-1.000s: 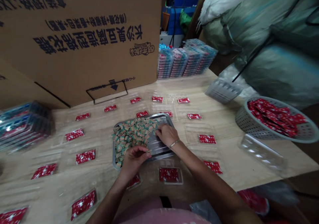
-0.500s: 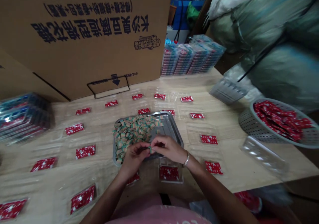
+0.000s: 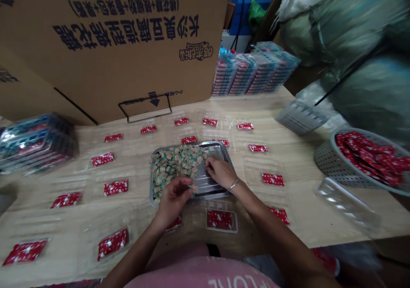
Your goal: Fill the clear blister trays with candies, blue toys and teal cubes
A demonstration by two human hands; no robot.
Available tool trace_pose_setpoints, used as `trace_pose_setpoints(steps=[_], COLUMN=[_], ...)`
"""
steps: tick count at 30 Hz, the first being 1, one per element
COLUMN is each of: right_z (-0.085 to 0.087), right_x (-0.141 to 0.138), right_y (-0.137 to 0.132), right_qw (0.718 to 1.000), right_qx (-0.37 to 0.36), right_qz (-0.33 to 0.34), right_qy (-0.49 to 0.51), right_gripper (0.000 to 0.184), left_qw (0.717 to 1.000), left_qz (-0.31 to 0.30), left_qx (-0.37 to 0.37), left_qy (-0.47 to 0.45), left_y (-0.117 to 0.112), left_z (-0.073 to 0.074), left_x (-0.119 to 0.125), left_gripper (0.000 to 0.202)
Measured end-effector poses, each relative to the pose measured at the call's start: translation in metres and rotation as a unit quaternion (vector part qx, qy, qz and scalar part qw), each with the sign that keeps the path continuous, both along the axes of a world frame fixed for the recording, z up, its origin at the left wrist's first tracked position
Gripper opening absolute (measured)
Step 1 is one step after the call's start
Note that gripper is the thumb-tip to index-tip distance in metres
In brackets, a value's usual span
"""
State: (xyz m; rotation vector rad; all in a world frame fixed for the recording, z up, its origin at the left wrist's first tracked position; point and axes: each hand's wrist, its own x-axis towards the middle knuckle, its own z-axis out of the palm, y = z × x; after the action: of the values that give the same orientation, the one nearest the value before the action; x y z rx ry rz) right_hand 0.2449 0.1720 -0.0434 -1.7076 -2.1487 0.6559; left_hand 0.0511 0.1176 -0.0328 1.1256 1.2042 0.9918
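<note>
Splitting up again: half a second ago the fingertips of both hands met over the near edge of the tray [image 3: 205, 183], and now they're apart, with the right hand [image 3: 222, 172] back out at the tray's barer side. Its thumb and fingers are bunched close together there, right by the loose squares [image 3: 176, 162], but I honestly can't tell if they've got hold of anything. The left hand [image 3: 173, 199] has barely shifted; it hangs over the tray's near side with thumb and fingers pinched on a small square [image 3: 193, 188], maybe more than one, too blurry to count. The rest of the tan-and-green squares are heaped in the tray's left and far parts. My read is that the left does the holding while the right does the picking, and there's loads in the heap. Around them it all looks the same: red packs [image 3: 219, 219] in clear cases [image 3: 235, 223] spread about the tray, plus more red packs in the basket [image 3: 329, 164] over to the right.
</note>
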Motion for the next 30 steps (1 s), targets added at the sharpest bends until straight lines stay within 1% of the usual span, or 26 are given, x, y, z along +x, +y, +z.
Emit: trace_pose_setpoints(steps=[2,4,6,7,9,11,12,14,17,18,19,20,21,22,23,25,26,27,28,29,30], right_z=[0.007,0.016,0.025,0.029,0.031,0.029,0.027,0.021,0.013,0.01,0.008,0.006,0.004,0.002,0.001,-0.001,-0.001,-0.001,-0.001,-0.001,0.0], right_x=[-0.001,-0.003,-0.007,-0.01,-0.015,-0.018,-0.02,-0.02,-0.016,-0.013,-0.01,-0.007,-0.005,-0.004,-0.005,-0.012,-0.017,-0.024,-0.029,-0.035,-0.039], right_y=[-0.012,-0.028,-0.044,-0.051,-0.062,-0.072,-0.077,-0.089,-0.11,-0.116,-0.122,-0.126,-0.129,-0.13,-0.131,-0.13,-0.128,-0.127,-0.126,-0.126,-0.125], right_qw=[0.995,0.971,0.948,0.945,0.948,0.947,0.946,0.944,0.945,0.944,0.942,0.939,0.937,0.936,0.938,0.95,0.959,0.97,0.979,0.986,0.991], right_qx=[-0.028,-0.079,-0.096,-0.083,-0.035,-0.006,-0.004,-0.018,-0.069,-0.09,-0.112,-0.132,-0.146,-0.154,-0.157,-0.148,-0.137,-0.122,-0.105,-0.087,-0.073], right_qz=[0.035,0.085,0.113,0.113,0.101,0.097,0.1,0.105,0.1,0.085,0.063,0.037,0.008,-0.015,-0.028,-0.022,-0.008,0.007,0.023,0.036,0.046], right_qy=[0.094,0.21,0.283,0.296,0.3,0.305,0.31,0.313,0.303,0.305,0.31,0.316,0.319,0.316,0.308,0.274,0.246,0.212,0.174,0.135,0.1], right_gripper=[0.01,0.003,0.004,0.003,0.004,0.005,0.005,0.004,0.001,0.001,0.002,0.003,0.004,0.004,0.004,0.003,0.004,0.006,0.008,0.01,0.011], left_qw=[1.0,1.0,1.0,1.0,0.999,0.996,0.995,0.992,0.987,0.986,0.985,0.981,0.969,0.948,0.917,0.846,0.814,0.788,0.769,0.757,0.752], left_qz=[0.015,0.016,-0.001,-0.015,-0.046,-0.078,-0.091,-0.111,-0.146,-0.159,-0.17,-0.176,-0.181,-0.19,-0.205,-0.245,-0.262,-0.272,-0.276,-0.277,-0.277], left_qx=[0.013,0.013,0.008,0.003,-0.008,-0.019,-0.022,-0.024,-0.033,-0.032,-0.022,0.002,0.041,0.092,0.146,0.243,0.279,0.304,0.323,0.338,0.35], left_qy=[0.001,-0.004,-0.013,-0.017,-0.023,-0.032,-0.039,-0.053,-0.051,-0.027,0.018,0.083,0.161,0.24,0.311,0.406,0.437,0.461,0.478,0.486,0.485], left_y=[-0.002,-0.005,-0.008,-0.009,-0.014,-0.02,-0.024,-0.034,-0.052,-0.058,-0.063,-0.067,-0.071,-0.073,-0.074,-0.075,-0.075,-0.075,-0.075,-0.074,-0.074], left_z=[0.0,-0.001,-0.002,-0.002,-0.001,0.002,0.003,0.004,0.001,-0.001,-0.002,-0.003,-0.004,-0.005,-0.006,-0.006,-0.006,-0.007,-0.007,-0.008,-0.01], left_x=[0.0,0.001,0.001,0.001,0.001,-0.001,-0.001,-0.004,-0.009,-0.011,-0.013,-0.016,-0.018,-0.02,-0.022,-0.023,-0.024,-0.023,-0.023,-0.023,-0.023], left_gripper=[0.021,0.022,0.021,0.02,0.019,0.02,0.021,0.024,0.032,0.032,0.031,0.027,0.023,0.019,0.017,0.019,0.018,0.017,0.016,0.016,0.016])
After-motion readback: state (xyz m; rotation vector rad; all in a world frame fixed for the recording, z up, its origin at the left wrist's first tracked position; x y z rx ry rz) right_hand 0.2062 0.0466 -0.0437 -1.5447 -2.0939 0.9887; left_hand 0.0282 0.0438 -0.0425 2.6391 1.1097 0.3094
